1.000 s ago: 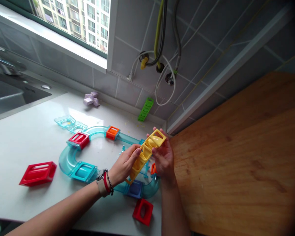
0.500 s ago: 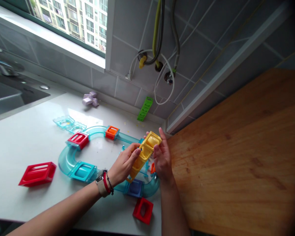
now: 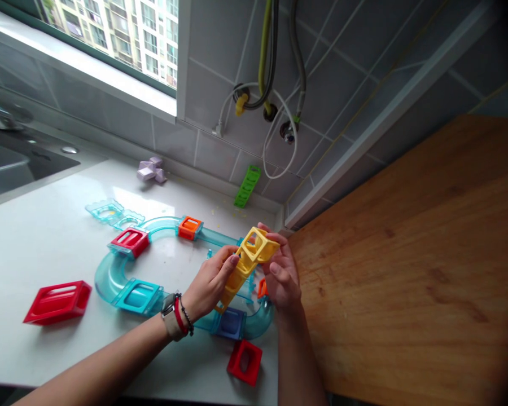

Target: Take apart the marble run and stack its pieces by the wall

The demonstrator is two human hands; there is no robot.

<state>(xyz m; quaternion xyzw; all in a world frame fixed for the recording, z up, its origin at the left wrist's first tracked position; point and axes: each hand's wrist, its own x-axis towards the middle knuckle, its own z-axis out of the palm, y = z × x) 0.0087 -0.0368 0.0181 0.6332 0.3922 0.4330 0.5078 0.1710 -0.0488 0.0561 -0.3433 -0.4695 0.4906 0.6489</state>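
White ctr (image 3: 59, 254) at 8 o'clock, window (image 3: 118, 34) at 11, wood board (image 3: 415, 259) at 4. L hand (image 3: 208, 288) grips yellow toy (image 3: 233, 283); R hand (image 3: 286, 282) curls by its top, can't tell if gripping.

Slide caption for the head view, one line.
Left hand grips a yellow toy piece, right hand at its upper end, above a turquoise track loop on a white counter.

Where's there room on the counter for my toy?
Bare counter lies between the sink and the long red block, and inside the turquoise track on the left. The left hand, right hand and yellow piece crowd its right end.
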